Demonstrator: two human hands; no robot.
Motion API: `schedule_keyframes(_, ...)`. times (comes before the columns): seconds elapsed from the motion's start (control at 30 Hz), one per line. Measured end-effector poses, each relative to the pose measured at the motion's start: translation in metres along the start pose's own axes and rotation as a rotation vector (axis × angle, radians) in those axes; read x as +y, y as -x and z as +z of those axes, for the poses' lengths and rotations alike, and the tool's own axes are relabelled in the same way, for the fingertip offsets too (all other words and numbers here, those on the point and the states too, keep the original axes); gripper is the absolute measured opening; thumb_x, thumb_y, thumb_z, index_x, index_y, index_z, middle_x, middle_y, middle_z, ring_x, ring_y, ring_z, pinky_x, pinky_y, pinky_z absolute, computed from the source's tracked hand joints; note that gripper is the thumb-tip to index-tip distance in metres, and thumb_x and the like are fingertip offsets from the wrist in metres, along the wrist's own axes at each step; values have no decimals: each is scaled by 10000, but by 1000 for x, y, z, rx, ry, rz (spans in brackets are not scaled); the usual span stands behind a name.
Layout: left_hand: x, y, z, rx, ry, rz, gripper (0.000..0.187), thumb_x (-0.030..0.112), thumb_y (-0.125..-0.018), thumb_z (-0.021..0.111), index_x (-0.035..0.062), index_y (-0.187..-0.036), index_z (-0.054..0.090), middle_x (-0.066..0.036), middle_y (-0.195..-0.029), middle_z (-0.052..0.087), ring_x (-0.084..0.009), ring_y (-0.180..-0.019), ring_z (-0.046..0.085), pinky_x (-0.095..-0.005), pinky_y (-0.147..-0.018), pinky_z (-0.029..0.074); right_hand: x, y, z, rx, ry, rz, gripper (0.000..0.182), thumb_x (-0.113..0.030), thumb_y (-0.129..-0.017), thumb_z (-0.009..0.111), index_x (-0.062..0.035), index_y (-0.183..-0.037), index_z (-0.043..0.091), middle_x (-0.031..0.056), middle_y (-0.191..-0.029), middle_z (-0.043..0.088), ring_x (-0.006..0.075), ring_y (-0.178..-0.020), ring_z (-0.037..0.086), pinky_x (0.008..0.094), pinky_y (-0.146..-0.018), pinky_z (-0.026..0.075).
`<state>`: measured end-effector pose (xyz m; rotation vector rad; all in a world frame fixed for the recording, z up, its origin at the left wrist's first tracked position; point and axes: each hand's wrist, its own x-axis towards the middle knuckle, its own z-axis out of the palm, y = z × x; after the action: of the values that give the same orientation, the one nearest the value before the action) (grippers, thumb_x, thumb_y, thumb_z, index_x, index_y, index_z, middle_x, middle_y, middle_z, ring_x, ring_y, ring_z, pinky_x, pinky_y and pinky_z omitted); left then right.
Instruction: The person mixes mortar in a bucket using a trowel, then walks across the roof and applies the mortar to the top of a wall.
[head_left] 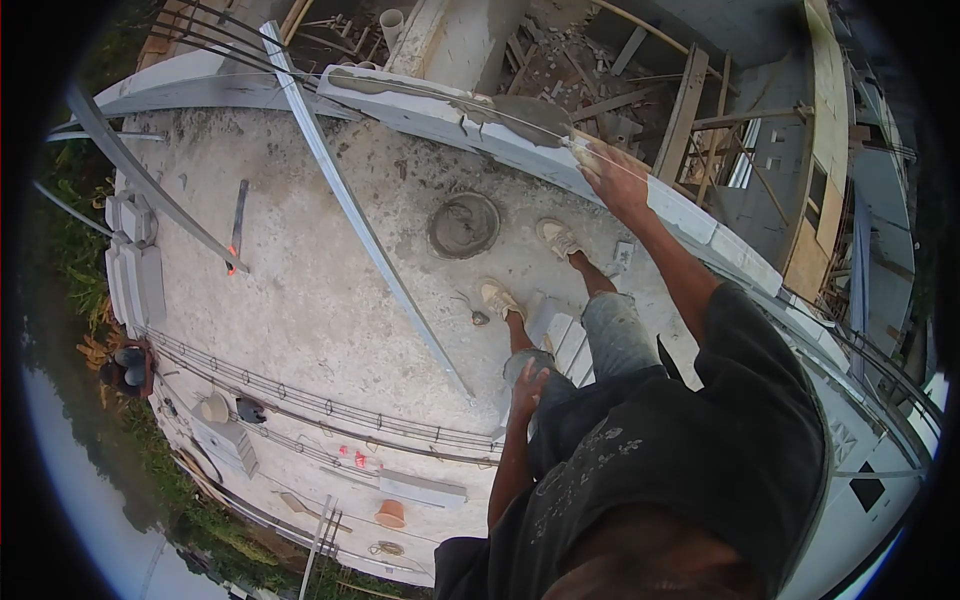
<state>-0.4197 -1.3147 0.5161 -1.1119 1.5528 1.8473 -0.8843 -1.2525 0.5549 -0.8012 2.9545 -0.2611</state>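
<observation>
My right hand reaches to the top of a low wall of pale blocks. Its fingers are bent round something pale at their tips that I cannot make out. Just beyond them, wet grey mortar lies on the wall top, and a thin string line runs along the same edge. My left hand rests on my left leg near the knee with its fingers laid out, holding nothing. A round pan of grey mortar sits on the concrete floor in front of my shoes.
A long metal straightedge slants across from wall to floor. Pale blocks stand beside my legs. Rebar cages lie to the left, near an orange bucket. Past the wall, a lower area holds rubble and timber planks.
</observation>
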Motion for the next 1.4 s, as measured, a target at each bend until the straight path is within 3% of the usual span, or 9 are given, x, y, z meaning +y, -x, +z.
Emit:
schedule_keyframes(0.13, -13, -6, 0, 51, 5, 33, 651, 362, -901, 660, -25, -1375, 440, -247, -1283, 554, -340, -1192, 555, -369, -904, 473, -58, -53, 9, -114, -27, -8, 472, -383, -873, 636, -149, -1272, 543, 121, -1041, 638, 309, -890, 664, 435, -759, 529)
schedule_keyframes(0.2, -43, -11, -9, 15, -132, 343, 635, 352, -902, 662, -3, -1381, 443, -242, -1293, 550, -342, -1194, 554, -371, -905, 472, -87, -86, 13, -42, -26, -82, 452, -350, -868, 646, -138, -1254, 544, 112, -982, 629, 305, -850, 664, 440, -735, 530)
schedule_keyframes(0.33, -7, -2, -10, 99, 180, -54, 611, 330, -903, 666, 39, -1394, 446, -229, -1315, 543, -343, -1196, 552, -375, -909, 469, -148, -137, 27, 8, 0, -192, 407, -298, -859, 651, -130, -1217, 553, 103, -958, 620, 303, -832, 663, 442, -710, 521)
schedule_keyframes(0.6, -37, 8, -18, 151, 195, -18, 610, 315, -900, 662, 52, -1404, 442, -254, -1340, 521, -324, -1219, 536, -346, -912, 463, -214, -178, 36, -12, 91, -235, 454, -306, -871, 644, -137, -1277, 530, 130, -1042, 628, 326, -913, 656, 468, -753, 516)
schedule_keyframes(0.83, -15, 29, -47, 217, 283, -79, 670, 386, -892, 665, 23, -1405, 432, -249, -1324, 534, -304, -1200, 549, -363, -942, 454, -196, -150, 40, 1, -168, -31, 484, -387, -882, 649, -84, -1248, 558, 126, -902, 661, 283, -835, 666, 415, -686, 526)
schedule_keyframes(0.93, -24, 37, -69, 185, 243, -92, 689, 413, -891, 666, 31, -1412, 428, -246, -1310, 543, -303, -1193, 554, -353, -933, 459, -180, -110, 36, -109, -806, 276, 493, -414, -889, 652, -51, -1212, 567, 63, -824, 614, 168, -656, 605, 317, -562, 492)
schedule_keyframes(1.13, -23, 67, -128, 216, 208, -97, 682, 372, -899, 668, 22, -1424, 409, -292, -1299, 529, -322, -1202, 538, -365, -975, 431, -140, 11, -3, -43, -1143, 685, 463, -417, -901, 649, -57, -1182, 573, 12, -758, 533, 85, -558, 497, 255, -487, 427)
schedule_keyframes(1.23, -28, 81, -148, 216, 186, -126, 672, 353, -908, 660, 17, -1428, 400, -300, -1309, 520, -324, -1218, 523, -367, -980, 426, -105, 61, -3, 8, -995, 785, 460, -411, -901, 651, -44, -1167, 572, 17, -766, 544, 95, -552, 500, 257, -481, 424)
schedule_keyframes(1.4, -47, 97, -168, 202, 146, -157, 688, 361, -910, 656, 21, -1440, 379, -296, -1345, 485, -316, -1207, 525, -367, -966, 433, -49, 114, 30, 66, -699, 765, 509, -423, -904, 602, 13, -1167, 572, 217, -1054, 616, 375, -1005, 575, 430, -870, 436)
